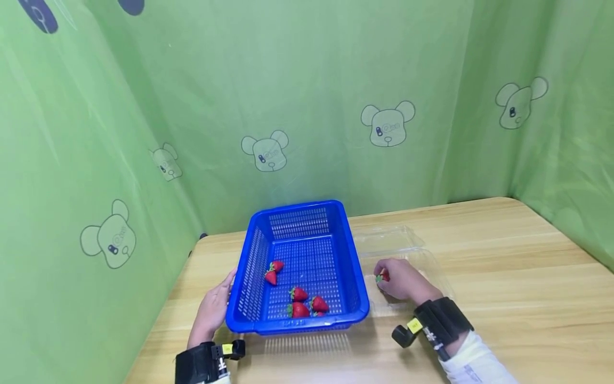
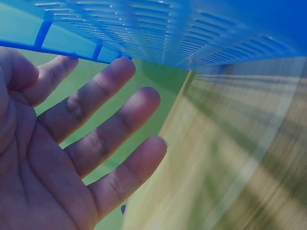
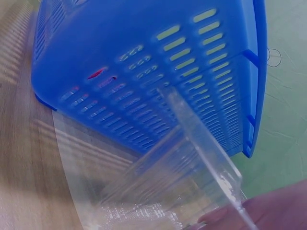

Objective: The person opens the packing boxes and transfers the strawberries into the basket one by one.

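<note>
A blue slotted basket (image 1: pixel 360 288) stands in the middle of the table, holding several red strawberries (image 1: pixel 298 309). On its left side is my left hand (image 1: pixel 214 308), fingertips at the basket's outer wall. The left wrist view shows this hand (image 2: pixel 91 139) with its fingers extended and spread beneath the rim. To the right of the basket lies a clear plastic box (image 1: pixel 434 266), its lid (image 1: pixel 384 241) folded back. My right hand (image 1: pixel 405 280) pinches a strawberry (image 1: pixel 384 276) over the box. In the right wrist view the box wall (image 3: pixel 201 139) blocks part of the basket, and that strawberry is out of sight.
The light wooden table (image 1: pixel 508 256) extends right of the plastic box. A green curtain (image 1: pixel 312 106) with mouse-head prints hangs along the back and both sides. The basket casts a slotted shadow (image 1: pixel 307 344) in front of it.
</note>
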Available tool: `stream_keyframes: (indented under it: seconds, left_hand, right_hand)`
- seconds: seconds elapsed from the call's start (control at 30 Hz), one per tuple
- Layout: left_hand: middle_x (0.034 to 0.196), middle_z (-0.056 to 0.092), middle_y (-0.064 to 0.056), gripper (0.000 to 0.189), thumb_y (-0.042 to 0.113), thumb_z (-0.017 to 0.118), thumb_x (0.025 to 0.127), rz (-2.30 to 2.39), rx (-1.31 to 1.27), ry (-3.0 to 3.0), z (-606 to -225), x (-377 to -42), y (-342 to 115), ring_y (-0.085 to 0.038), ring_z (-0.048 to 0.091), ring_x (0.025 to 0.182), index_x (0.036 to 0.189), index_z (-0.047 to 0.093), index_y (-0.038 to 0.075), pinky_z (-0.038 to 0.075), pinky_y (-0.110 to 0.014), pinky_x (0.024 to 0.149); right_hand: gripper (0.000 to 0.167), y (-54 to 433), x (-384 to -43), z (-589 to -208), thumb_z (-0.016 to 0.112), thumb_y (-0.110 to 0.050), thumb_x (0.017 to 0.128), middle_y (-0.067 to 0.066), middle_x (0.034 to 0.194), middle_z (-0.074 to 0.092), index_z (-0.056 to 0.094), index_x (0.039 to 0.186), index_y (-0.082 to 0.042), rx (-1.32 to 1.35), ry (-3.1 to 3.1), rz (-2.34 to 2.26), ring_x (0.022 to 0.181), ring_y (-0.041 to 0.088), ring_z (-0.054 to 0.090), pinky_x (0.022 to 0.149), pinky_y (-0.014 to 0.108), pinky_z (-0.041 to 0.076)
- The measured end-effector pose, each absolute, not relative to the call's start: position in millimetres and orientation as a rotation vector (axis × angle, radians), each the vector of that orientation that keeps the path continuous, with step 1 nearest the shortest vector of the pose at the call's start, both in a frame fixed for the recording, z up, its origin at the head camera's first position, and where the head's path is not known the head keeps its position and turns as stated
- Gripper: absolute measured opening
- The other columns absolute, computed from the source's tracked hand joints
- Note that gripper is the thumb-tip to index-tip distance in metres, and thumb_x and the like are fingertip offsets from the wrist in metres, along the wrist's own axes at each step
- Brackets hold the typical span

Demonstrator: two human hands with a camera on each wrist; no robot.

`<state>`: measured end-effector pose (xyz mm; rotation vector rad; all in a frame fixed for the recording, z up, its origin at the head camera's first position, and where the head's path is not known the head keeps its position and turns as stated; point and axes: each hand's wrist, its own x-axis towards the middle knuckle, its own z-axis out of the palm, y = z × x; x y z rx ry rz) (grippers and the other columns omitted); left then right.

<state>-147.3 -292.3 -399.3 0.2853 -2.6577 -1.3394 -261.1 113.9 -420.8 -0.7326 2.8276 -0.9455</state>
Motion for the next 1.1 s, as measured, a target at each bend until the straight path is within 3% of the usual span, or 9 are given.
stream_keyframes:
  seconds: [0.6,1.1]
  left_hand:
    - [0.128,0.060,-0.020,0.048,0.027,0.021,0.106,-1.325,0.312,-2.671,-401,-149,-292,-0.040,0.055,0.119,0.149,0.040,0.015,0.035,-0.062,0.102]
    - [0.131,0.058,-0.020,0.048,0.027,0.022,0.106,-1.368,0.304,-2.654,-402,-149,-293,-0.039,0.054,0.119,0.149,0.040,0.020,0.032,-0.063,0.103]
  right_hand:
    - [0.021,114,-260,-410,0.069,-0.005,0.080,0.002,0.078,0.058,0.066,0.101,-0.001,-0.708,2.821,-0.962,0.069,0.018,0.053,0.060,0.034,0.046]
    - [0.019,112,-259,-406,0.069,-0.005,0.083,0.003,0.078,0.059,0.066,0.101,-0.002,-0.682,2.827,-0.966,0.070,0.018,0.055,0.062,0.033,0.047]
